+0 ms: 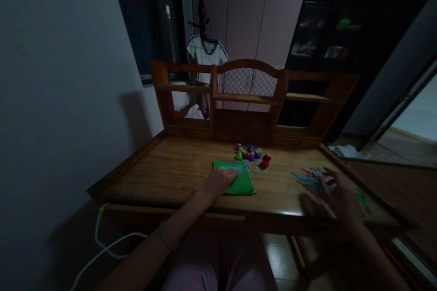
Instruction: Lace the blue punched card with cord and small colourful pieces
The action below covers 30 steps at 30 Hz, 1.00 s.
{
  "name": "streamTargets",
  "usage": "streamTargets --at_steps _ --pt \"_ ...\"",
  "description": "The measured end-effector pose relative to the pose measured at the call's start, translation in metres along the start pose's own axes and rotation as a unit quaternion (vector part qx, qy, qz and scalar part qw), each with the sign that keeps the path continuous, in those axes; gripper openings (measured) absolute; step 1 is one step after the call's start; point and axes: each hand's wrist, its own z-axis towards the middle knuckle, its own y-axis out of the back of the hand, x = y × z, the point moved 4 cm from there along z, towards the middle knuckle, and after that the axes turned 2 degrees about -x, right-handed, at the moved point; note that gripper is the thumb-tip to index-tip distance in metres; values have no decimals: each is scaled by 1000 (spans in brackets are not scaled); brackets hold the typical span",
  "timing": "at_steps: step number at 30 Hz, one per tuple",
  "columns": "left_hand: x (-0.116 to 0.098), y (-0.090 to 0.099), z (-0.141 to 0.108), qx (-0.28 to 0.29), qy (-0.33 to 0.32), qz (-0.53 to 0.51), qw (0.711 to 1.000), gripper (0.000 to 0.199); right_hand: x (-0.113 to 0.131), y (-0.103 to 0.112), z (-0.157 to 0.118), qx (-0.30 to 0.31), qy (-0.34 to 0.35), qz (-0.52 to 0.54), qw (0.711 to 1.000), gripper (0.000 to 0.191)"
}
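My left hand [220, 180] rests on the lower left part of a bright green sheet or booklet [244, 183], fingers reaching over its surface. A paler printed band runs near the top, and a pink edge shows beneath. My right hand [341, 198] hovers at or just over a loose pile of thin pink and blue strips [309, 178], fingers apart and slightly blurred; whether they touch the strips is unclear. Some green strips [364, 200] lie beyond its right side, partly hidden by the hand.
Behind the green sheet stand several small round red, purple and green toy figures [251, 154], with small pale bits [254, 168] scattered among them. A wooden shelf unit [246, 98] rises along the desk's [164, 170] back edge. A white cable [109, 250] hangs at the left.
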Motion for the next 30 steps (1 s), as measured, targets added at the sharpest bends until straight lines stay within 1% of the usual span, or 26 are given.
streamTargets --at_steps 2,3,4,6,8,10,11,12,13,15,17,18,20,22,24,27,30 --pt "6 13 -9 -79 42 -110 990 28 47 -13 -9 29 50 47 997 45" --pt "10 18 -14 -111 64 -175 976 25 72 -20 -13 45 73 76 993 46" --pt "13 21 -19 -131 81 -241 958 24 96 -26 -17 60 102 103 988 48" --pt "18 23 -26 -144 98 -363 915 22 140 -38 -20 92 162 144 972 57" --pt "22 21 -29 -139 101 -448 877 23 172 -50 -18 109 205 168 958 60" --pt "28 19 -30 -139 106 -487 856 23 192 -64 -12 113 234 186 948 50" --pt "32 18 -30 -138 110 -490 854 22 198 -72 -8 116 243 193 944 41" --pt "36 17 -29 -138 113 -483 857 22 202 -81 -5 117 248 200 941 32" --pt "40 17 -29 -138 114 -464 868 22 204 -89 -2 117 251 206 938 25" --pt "45 20 -29 -143 101 -385 906 21 204 -106 0 121 254 210 936 19" --pt "44 22 -30 -148 69 -268 950 20 202 -122 -4 139 256 202 935 17" --pt "43 23 -32 -148 53 -208 965 23 200 -129 -8 155 258 195 934 17" --pt "38 20 -36 -135 34 -114 984 26 196 -141 -20 192 259 186 928 17" --pt "34 12 -40 -106 24 -68 992 20 191 -148 -30 222 250 191 923 17" --pt "30 4 -43 -80 18 -57 995 13 188 -151 -37 239 229 209 920 15" --pt "31 -4 -44 -70 25 -80 994 13 185 -151 -38 260 192 245 914 11" --pt "37 -8 -39 -64 44 -121 990 14 183 -152 -33 279 159 265 909 13"
